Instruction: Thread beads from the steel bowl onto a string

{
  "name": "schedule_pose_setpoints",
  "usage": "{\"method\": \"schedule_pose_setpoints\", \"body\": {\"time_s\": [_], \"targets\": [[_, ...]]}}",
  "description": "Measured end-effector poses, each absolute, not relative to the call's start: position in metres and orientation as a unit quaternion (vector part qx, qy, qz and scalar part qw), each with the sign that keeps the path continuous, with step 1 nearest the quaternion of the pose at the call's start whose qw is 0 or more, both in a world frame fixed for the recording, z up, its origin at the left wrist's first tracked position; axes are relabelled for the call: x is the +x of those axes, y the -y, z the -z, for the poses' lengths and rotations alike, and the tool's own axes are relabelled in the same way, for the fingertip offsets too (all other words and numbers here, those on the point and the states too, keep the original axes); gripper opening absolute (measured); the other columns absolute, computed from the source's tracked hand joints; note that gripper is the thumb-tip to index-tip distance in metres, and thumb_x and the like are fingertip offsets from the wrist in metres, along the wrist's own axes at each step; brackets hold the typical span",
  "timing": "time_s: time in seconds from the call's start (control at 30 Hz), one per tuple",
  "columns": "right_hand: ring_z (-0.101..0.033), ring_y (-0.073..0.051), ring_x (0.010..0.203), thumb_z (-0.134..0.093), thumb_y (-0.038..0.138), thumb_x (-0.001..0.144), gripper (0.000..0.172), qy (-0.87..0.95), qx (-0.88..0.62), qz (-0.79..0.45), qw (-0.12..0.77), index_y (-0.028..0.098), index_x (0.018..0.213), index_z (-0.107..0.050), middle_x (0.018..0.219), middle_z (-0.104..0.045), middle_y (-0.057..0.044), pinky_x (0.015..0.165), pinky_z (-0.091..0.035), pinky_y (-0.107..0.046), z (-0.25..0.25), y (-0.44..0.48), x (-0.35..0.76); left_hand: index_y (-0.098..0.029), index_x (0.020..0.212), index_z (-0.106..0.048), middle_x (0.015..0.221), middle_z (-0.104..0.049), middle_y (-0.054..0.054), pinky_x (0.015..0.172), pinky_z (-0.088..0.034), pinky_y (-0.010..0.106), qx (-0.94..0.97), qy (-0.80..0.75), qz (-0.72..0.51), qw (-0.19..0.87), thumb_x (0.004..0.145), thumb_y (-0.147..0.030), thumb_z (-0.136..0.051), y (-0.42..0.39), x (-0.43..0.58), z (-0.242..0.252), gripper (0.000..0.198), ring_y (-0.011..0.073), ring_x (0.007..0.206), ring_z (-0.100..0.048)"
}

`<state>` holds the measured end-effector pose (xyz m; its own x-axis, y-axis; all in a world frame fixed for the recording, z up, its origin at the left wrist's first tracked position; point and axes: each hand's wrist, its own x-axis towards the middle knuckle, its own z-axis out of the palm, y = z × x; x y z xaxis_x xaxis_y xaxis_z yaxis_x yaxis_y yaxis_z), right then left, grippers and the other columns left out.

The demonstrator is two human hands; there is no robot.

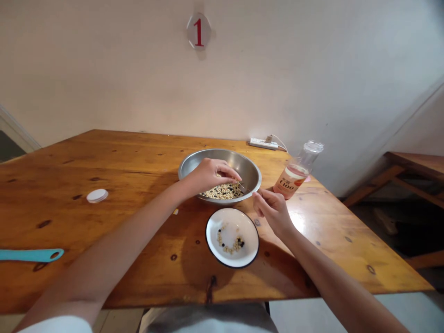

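Observation:
My left hand (211,175) reaches into a steel mixing bowl (239,159), its fingers pinched just above a layer of pale beans mixed with black ones (222,191). A thin metal sliver, perhaps tweezers, shows at those fingertips (241,185). My right hand (272,212) hangs just beyond the bowl's front right rim, fingertips pinched together, with nothing visible between them. Below it lies a white enamel plate with a dark rim (231,261), holding a small scatter of pale and black beans (229,240).
A plastic bottle with a peach label (294,175) stands right of the bowl on the wooden table (104,162). A white lid (97,195) and a teal handle (29,255) lie at left. A power strip (263,144) sits against the wall. A wooden bench (409,171) stands at right.

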<state>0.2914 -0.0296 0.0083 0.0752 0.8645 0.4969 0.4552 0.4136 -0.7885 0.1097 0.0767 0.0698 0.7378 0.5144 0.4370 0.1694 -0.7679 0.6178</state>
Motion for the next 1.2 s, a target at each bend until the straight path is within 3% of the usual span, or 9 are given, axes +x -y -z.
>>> {"method": "schedule_pose_setpoints", "body": {"time_s": [0.57,1.2], "targets": [[-0.038,-0.007,0.04,-0.046,0.036,0.091,0.044,0.693,-0.512,-0.156,0.483,0.019,0.051,-0.039,0.043,-0.044,0.003,0.044,-0.03,-0.021,-0.0095,0.0312,0.2895,-0.02,0.09,-0.074,0.086,-0.071,0.002,0.069,-0.047,0.02,0.913,-0.141,-0.332,0.192,0.079,-0.021,-0.067,-0.077,0.1119,-0.0622,0.014,0.0105,0.073,-0.063],[-0.036,-0.007,0.04,-0.047,0.038,0.091,0.045,0.662,-0.512,-0.194,0.512,0.019,0.051,-0.041,0.041,-0.041,0.004,0.044,-0.028,-0.022,-0.0088,0.0306,0.2887,-0.017,0.088,-0.073,0.093,-0.072,0.005,0.077,-0.049,0.025,0.839,-0.202,-0.33,0.383,0.076,-0.038,-0.066,-0.0748,0.1127,-0.0659,0.025,0.0155,0.085,-0.065]]}}
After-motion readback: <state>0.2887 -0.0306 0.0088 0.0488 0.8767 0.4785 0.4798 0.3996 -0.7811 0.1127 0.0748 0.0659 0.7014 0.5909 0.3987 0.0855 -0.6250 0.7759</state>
